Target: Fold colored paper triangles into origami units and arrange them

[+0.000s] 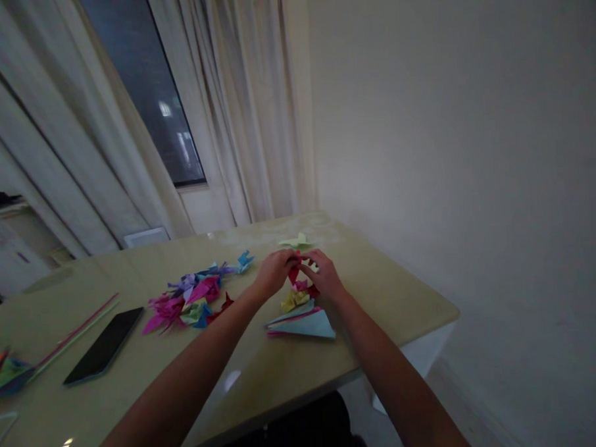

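Between my two hands is a small red folded paper piece [293,274], held above the table. My left hand [279,269] grips it from the left with closed fingers. From the other side, my right hand [323,272] pinches it with thumb and fingers. Just below lie a yellow folded paper piece [295,300] and some pink and dark red ones, partly hidden. Nearer me rests a stack of light blue and pink folded paper [302,324]. Beyond my hands sits a pale green folded paper piece [295,241].
A heap of colourful folded paper pieces [185,295] lies left of my left forearm. Further left are a black phone [104,345], thin pink and green sticks [75,332] and a multicoloured paper item [9,373]. The table [400,298] ends at the right near a wall.
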`<action>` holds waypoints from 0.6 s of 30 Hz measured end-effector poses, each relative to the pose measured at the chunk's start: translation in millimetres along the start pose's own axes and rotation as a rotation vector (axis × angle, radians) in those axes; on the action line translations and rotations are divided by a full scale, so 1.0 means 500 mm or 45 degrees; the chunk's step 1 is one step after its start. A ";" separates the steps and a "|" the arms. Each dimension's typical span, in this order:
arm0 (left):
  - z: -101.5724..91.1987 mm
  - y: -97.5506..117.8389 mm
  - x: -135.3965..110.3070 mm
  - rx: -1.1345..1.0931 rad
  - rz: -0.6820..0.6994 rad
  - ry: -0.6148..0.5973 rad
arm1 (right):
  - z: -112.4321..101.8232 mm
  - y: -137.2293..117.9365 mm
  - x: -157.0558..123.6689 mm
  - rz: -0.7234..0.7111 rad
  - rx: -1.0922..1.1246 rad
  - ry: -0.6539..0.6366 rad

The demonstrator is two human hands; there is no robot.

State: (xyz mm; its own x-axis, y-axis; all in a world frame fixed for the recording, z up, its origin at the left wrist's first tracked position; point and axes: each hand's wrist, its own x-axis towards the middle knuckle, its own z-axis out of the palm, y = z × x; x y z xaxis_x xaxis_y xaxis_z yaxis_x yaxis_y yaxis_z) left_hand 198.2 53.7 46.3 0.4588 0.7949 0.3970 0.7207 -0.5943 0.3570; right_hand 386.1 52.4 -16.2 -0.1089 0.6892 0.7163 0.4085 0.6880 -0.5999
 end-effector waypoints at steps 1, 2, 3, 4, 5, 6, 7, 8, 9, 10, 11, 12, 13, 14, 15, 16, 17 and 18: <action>0.008 0.012 0.006 -0.027 0.029 0.024 | 0.002 -0.003 -0.001 0.010 0.026 -0.005; 0.016 0.020 0.012 -0.054 0.055 0.047 | 0.003 -0.003 0.000 0.027 0.041 0.008; 0.021 0.023 0.016 -0.068 0.067 0.077 | 0.002 -0.001 0.001 0.045 0.041 0.034; 0.025 0.020 0.019 -0.062 0.057 0.115 | -0.002 0.003 0.003 0.061 0.027 0.079; 0.027 0.013 0.021 -0.037 0.025 0.159 | -0.009 0.008 0.005 0.081 -0.003 0.143; 0.027 0.001 0.022 0.005 -0.025 0.210 | -0.018 0.015 0.007 0.109 -0.047 0.223; 0.024 -0.016 0.022 0.056 -0.085 0.263 | -0.028 0.022 0.009 0.156 -0.106 0.318; 0.019 -0.037 0.021 0.101 -0.147 0.314 | -0.040 0.031 0.010 0.224 -0.178 0.414; 0.011 -0.060 0.018 0.156 -0.207 0.341 | -0.053 0.039 0.009 0.309 -0.262 0.490; 0.002 -0.086 0.014 0.222 -0.267 0.343 | -0.065 0.048 0.008 0.402 -0.356 0.527; -0.009 -0.112 0.009 0.308 -0.337 0.321 | -0.076 0.055 0.005 0.500 -0.453 0.519; -0.020 -0.138 0.004 0.483 -0.425 0.220 | -0.085 0.061 0.001 0.595 -0.548 0.472; -0.032 -0.163 -0.002 0.618 -0.485 0.102 | -0.091 0.065 -0.002 0.681 -0.634 0.398; -0.045 -0.184 -0.007 0.678 -0.514 0.023 | -0.095 0.067 -0.006 0.752 -0.705 0.313; -0.057 -0.202 -0.012 0.718 -0.531 -0.051 | -0.096 0.068 -0.009 0.810 -0.762 0.235; -0.068 -0.216 -0.015 0.715 -0.533 -0.099 | -0.096 0.066 -0.011 0.854 -0.807 0.172; -0.079 -0.225 -0.016 0.699 -0.529 -0.126 | -0.095 0.064 -0.012 0.884 -0.840 0.122; -0.088 -0.230 -0.015 0.690 -0.526 -0.147 | -0.093 0.061 -0.013 0.904 -0.865 0.086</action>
State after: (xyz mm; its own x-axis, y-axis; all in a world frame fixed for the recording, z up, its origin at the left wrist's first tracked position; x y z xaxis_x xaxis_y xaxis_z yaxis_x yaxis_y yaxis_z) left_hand 89.1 110.7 39.3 0.1218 0.9688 0.2158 0.9926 -0.1191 -0.0256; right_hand 441.2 58.3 -22.5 0.4063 0.8629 0.3006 0.7955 -0.1722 -0.5810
